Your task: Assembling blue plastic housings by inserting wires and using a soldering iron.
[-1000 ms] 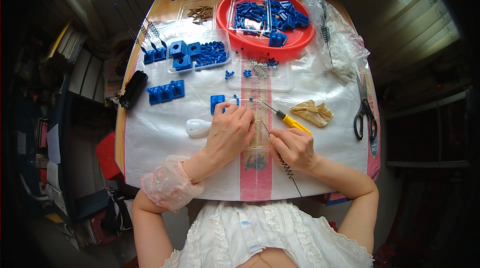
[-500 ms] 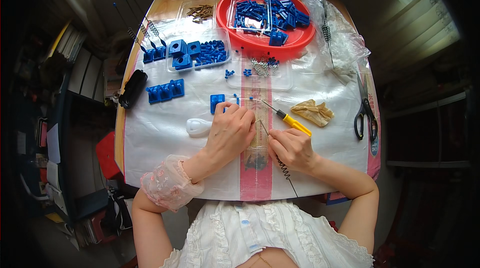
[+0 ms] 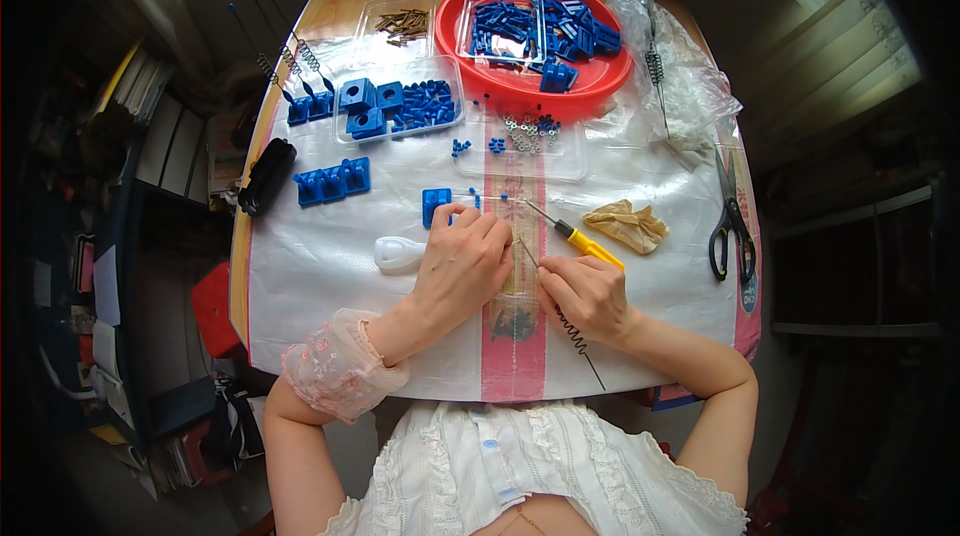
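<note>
My right hand pinches a dark wire with a coiled spring section. Its straight end points up toward my left hand, and the coil trails below my fingers past the table's near edge. My left hand is closed, its fingertips beside the wire's upper end; what they grip is hidden. Just beyond my left fingers stands a blue plastic block, partly covered by them. A yellow-handled screwdriver lies beyond my right hand, its shaft pointing up and left. A white rounded plastic piece touches or nearly touches my left hand's outer side.
Farther off are a red basin of blue parts, a clear box of blue pieces, brass-coloured pins and small nuts. Scissors and crumpled tan paper lie right; a black case and blue holders left.
The trailing end of the coiled wire has swung slightly to the right as my right hand shifted a little. My left hand keeps its grip with almost no movement.
</note>
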### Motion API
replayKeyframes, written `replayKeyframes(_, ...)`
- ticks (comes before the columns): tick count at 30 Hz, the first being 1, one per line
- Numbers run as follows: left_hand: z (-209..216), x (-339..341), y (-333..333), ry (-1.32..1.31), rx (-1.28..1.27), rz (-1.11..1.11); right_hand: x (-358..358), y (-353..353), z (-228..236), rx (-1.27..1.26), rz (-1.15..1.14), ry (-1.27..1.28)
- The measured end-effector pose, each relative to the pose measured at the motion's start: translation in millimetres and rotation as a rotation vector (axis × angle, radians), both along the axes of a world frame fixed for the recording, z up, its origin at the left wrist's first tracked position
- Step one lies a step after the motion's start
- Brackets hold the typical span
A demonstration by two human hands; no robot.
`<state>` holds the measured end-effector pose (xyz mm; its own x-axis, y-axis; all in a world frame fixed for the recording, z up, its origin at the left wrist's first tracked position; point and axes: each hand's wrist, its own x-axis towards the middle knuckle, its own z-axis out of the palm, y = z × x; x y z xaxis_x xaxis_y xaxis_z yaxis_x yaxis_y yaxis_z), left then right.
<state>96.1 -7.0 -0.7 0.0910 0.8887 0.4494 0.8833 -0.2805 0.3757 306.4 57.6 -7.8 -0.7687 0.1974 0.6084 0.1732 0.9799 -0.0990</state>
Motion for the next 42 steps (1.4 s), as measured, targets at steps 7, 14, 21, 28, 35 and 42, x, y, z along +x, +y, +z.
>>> replayKeyframes(7,1.2,0.3,-0.1,-0.001,0.001,0.002,0.0,-0.9,1.1,0.063,0.031,-0.06)
replayKeyframes(14,1.7,-0.3,-1.4,-0.026,-0.004,0.0,-0.8,-1.1,-0.3,0.132,0.047,-0.087)
replayKeyframes(21,3.5,1.7,-2.9,-0.066,0.006,0.023,0.2,-1.6,0.3,0.106,0.039,-0.074)
replayKeyframes(28,4.2,2.0,-2.4,-0.091,0.008,0.009,1.1,-2.0,0.5,0.079,0.014,-0.067)
replayKeyframes(35,4.1,2.0,-2.2,-0.042,-0.013,-0.006,1.6,-1.4,4.7,0.008,-0.024,0.0)
replayKeyframes(42,3.4,1.7,-2.0,-0.022,-0.015,-0.001,0.3,-1.9,-0.4,0.024,0.0,0.02)
